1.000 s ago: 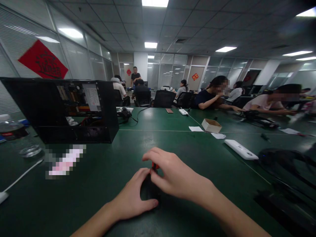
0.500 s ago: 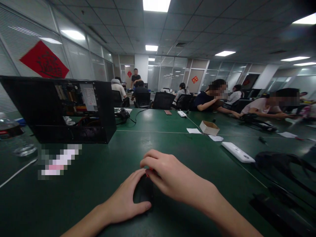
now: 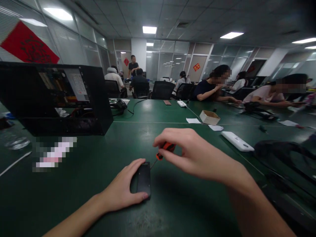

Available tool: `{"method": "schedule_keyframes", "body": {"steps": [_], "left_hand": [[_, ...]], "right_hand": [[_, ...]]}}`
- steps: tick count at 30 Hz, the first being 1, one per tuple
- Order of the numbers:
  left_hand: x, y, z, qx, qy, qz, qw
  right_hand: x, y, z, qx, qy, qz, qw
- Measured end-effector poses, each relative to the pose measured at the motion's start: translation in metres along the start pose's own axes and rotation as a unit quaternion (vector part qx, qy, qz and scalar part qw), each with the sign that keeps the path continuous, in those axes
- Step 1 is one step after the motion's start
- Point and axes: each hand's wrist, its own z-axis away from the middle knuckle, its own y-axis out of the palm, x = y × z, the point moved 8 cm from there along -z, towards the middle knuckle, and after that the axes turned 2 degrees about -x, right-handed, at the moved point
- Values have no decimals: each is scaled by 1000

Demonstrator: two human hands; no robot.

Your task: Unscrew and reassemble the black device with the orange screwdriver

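In the head view, we have the slab (image 3: 144, 179) lying on the green table (image 3: 123, 144), directly in front of us. Our left hand (image 3: 119, 189) grasps it by its ends, thumb at the near one and a finger at the far one. Our right hand (image 3: 191, 151) grips the screwdriver (image 3: 160, 156) by its handle, the shaft slanting down to the slab's far right edge; we cannot tell whether the tip touches.

With the shaft so tilted, we judge that a push could make the tip skid, scratching the slab or the table. Our left fingertip sits near that corner, so a slip that way could jab it. Only the two ends look braced, so sideways force could swivel the slab. Our right hand appears unsupported above the table, which could make the tip wander.
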Motion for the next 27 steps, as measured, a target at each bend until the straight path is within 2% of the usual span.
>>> {"method": "schedule_keyframes", "body": {"steps": [3,8,20,27], "left_hand": [[-3,0,-1,5,4,3,1000],[-8,-2,-2,3,15,-4,1000],[-19,-4,-4,7,20,-2,1000],[-17,-3,-4,5,22,-9,1000]], "right_hand": [[6,-2,3,10,-10,9,1000],[13,26,5,95,-30,33,994],[7,48,2,136,-39,31,989],[9,45,0,131,-39,20,990]]}}
